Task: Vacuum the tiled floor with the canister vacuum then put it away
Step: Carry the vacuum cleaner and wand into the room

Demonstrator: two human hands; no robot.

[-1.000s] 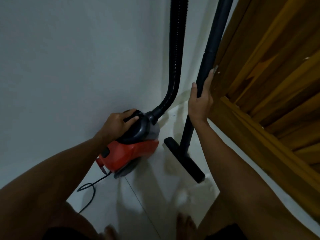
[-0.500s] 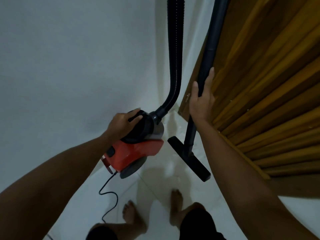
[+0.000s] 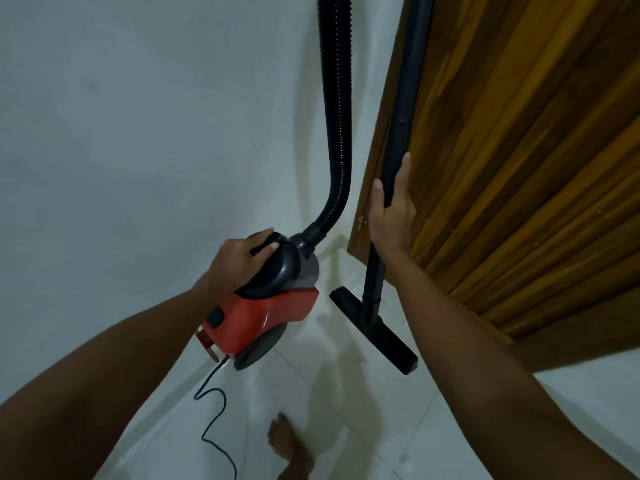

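Gripping the canister vacuum (image 3: pixel 263 313) handle, left hand (image 3: pixel 239 261); right hand (image 3: pixel 391 216) holds wand (image 3: pixel 401 126) (upright).

No text, label, brand or number can be read — not on the red canister vacuum (image 3: pixel 256 317); not on its black wand (image 3: pixel 398 133).

The hose (image 3: pixel 337 109) and wand (image 3: pixel 403 109) both run out of the top edge, their upper ends unseen. The cord (image 3: pixel 214 420) leaves the near edge, and the foot (image 3: pixel 289 445) is cut off there at the ankle. The left hand (image 3: pixel 239 261) covers the far-left top of the vacuum (image 3: pixel 263 313), and whatever it grips there cannot be made out.
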